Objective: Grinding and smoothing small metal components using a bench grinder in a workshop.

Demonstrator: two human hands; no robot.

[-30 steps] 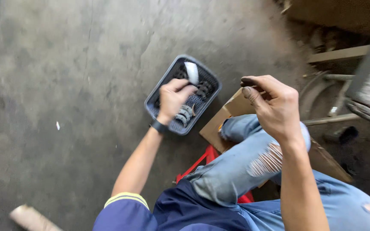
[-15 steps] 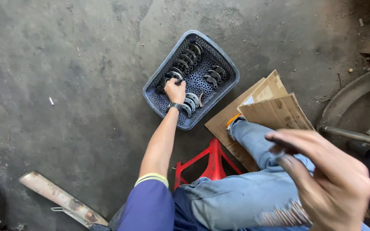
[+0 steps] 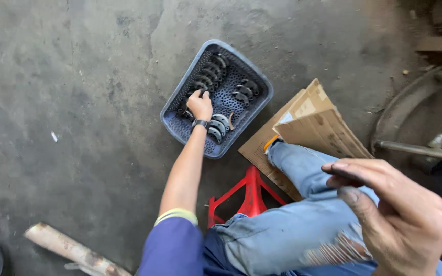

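1. Grey perforated plastic basket (image 3: 260, 105): rests on the concrete floor (image 3: 78, 102), up and left of the seated person's knee, its long side running diagonally.
2. Curved metal half-shell parts (image 3: 212, 70): stand in rows inside the basket, one row along the upper left wall, a shorter row (image 3: 245, 91) toward the right, and a few more (image 3: 217, 126) near the lower edge.
3. Left hand (image 3: 200, 105): reaches into the basket at arm's length, fingers curled down onto the parts in the left row; whether they actually grip one, I cannot tell. A dark watch (image 3: 199, 123) sits on the wrist.
4. Right hand (image 3: 397, 214): raised close to the camera, well apart from the basket, fingers loosely bent, with thumb and forefinger drawn toward each other; a thin dark sliver shows between them, too unclear to identify.
5. Folded cardboard (image 3: 313, 125): lies just right of the basket, partly under the leg in torn blue jeans (image 3: 292, 235).
6. Red stool (image 3: 249, 197): beneath the person.
7. Pale pipe (image 3: 70, 249): lies on the floor at lower left.
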